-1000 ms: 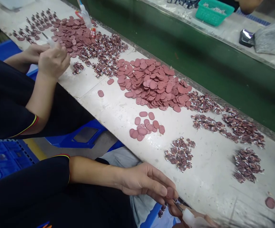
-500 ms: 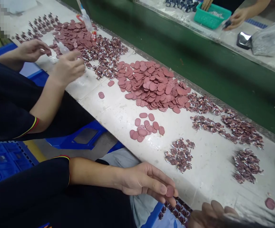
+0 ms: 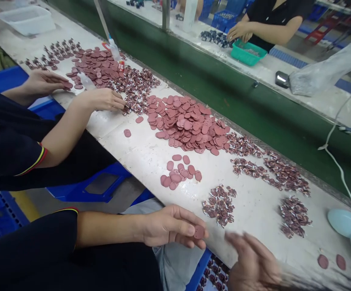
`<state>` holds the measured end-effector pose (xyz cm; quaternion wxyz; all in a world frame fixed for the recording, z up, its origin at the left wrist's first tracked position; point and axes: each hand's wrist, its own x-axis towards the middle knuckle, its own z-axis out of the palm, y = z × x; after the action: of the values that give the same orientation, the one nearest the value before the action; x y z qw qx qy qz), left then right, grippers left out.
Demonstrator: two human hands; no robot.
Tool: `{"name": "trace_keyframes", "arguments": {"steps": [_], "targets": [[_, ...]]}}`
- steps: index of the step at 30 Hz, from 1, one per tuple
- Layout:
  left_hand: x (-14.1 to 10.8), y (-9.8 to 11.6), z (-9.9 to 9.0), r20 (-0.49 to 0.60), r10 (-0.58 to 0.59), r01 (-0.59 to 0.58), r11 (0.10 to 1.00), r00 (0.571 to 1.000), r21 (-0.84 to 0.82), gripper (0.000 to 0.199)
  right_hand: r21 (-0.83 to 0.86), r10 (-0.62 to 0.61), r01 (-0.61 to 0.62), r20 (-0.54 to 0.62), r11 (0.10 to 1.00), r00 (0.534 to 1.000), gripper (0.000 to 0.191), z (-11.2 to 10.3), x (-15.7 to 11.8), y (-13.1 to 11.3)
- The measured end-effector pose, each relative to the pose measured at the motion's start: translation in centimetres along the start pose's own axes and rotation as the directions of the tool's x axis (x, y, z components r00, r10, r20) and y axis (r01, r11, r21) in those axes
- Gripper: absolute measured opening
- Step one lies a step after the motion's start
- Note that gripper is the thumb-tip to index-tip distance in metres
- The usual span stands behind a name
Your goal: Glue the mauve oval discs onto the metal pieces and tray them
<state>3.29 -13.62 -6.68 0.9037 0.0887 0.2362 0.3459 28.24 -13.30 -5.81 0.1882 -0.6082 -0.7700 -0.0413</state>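
Note:
My left hand [image 3: 175, 227] reaches in over the table's near edge, palm up, and pinches a reddish oval disc [image 3: 199, 232] between thumb and fingers. To its right is my right hand [image 3: 250, 258], blurred by motion, its fingers spread with nothing visible between them. Just beyond the hands lies a small heap of dark brown figures [image 3: 220, 204]. A loose group of discs [image 3: 178, 173] is left of that heap. Another heap of figures [image 3: 294, 217] sits farther right, and two single discs [image 3: 323, 261] lie near the right end.
A large disc pile [image 3: 187, 121] and more figures [image 3: 284, 171] line the table's far side. At the left, a co-worker's hands [image 3: 101, 100] work beside a glue bottle [image 3: 86, 81]. A pale blue fan [image 3: 349, 230] stands at right. Another person sits across, by a green basket [image 3: 248, 52].
The view has shifted. My right hand has risen toward the small heap with its fingers spread. My left hand still holds its disc. The co-worker's right hand has reached to the figures.

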Motion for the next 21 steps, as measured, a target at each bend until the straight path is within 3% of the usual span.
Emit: {"name": "trace_keyframes", "arguments": {"steps": [2,4,6,9,14,17,21], "targets": [[-0.2,0.3,0.1,0.006,0.007,-0.008,1.000,1.000,0.010,0.040,0.040,-0.106,0.106,0.010,0.994,0.994,0.058,1.2,1.7,-1.4],[-0.4,0.6,0.3,0.009,0.013,-0.014,1.000,1.000,0.022,0.040,0.009,-0.248,0.248,0.084,0.969,0.965,0.047,2.7,3.3,-2.4],[-0.6,0.7,0.3,-0.007,0.020,-0.020,0.999,1.000,0.025,0.042,-0.082,-0.301,0.318,0.167,0.945,0.939,0.052,4.2,4.4,-2.5],[-0.8,0.9,0.2,-0.061,0.024,-0.022,0.999,0.998,0.034,0.044,-0.158,-0.235,0.270,0.207,0.950,0.950,0.056,5.3,5.0,-1.3],[-1.3,1.2,-0.3,-0.098,0.023,-0.016,0.998,0.995,0.066,0.043,-0.131,-0.179,0.199,0.152,0.971,0.972,0.067,4.9,4.1,0.8],[-1.6,1.6,-0.4,-0.093,0.028,-0.021,0.996,0.995,0.082,0.042,-0.097,-0.182,0.196,0.138,0.976,0.974,0.084,4.4,2.1,0.1],[-1.8,1.9,-0.2,-0.070,0.032,-0.025,0.994,0.997,0.108,0.040,-0.044,-0.145,0.155,0.176,0.987,0.974,0.091,4.3,-0.9,-2.4]]}}
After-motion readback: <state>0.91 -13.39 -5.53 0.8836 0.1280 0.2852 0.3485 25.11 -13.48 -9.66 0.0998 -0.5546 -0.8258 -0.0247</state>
